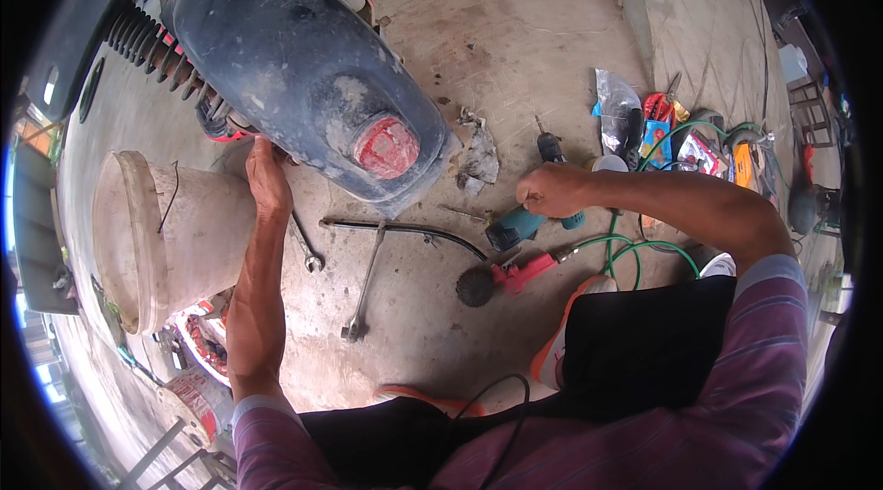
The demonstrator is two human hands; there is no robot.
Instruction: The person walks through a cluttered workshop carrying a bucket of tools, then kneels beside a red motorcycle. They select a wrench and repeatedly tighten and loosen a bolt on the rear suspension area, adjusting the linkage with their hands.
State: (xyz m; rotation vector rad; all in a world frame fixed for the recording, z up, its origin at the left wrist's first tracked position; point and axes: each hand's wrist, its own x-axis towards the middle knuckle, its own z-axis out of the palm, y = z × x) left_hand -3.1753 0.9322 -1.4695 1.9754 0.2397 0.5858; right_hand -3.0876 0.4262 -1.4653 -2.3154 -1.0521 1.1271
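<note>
My left hand point(268, 179) reaches up under the edge of a dark blue motorcycle rear fender point(294, 67) with a round red reflector point(386, 146); its fingers touch the underside, and whether they grip anything is hidden. My right hand point(549, 190) is closed on the handle of a teal power drill point(521, 225) whose dark chuck point(550, 148) points away from me. Black coil springs point(152, 44) show beside the fender.
A pale plastic bucket point(152, 237) lies on its side at left. On the concrete floor lie a wrench point(308, 249), a long spanner point(362, 292), a bent black bar point(414, 230), a red air tool point(515, 271) with green hose point(635, 251), and a pile of tools and packets point(671, 136).
</note>
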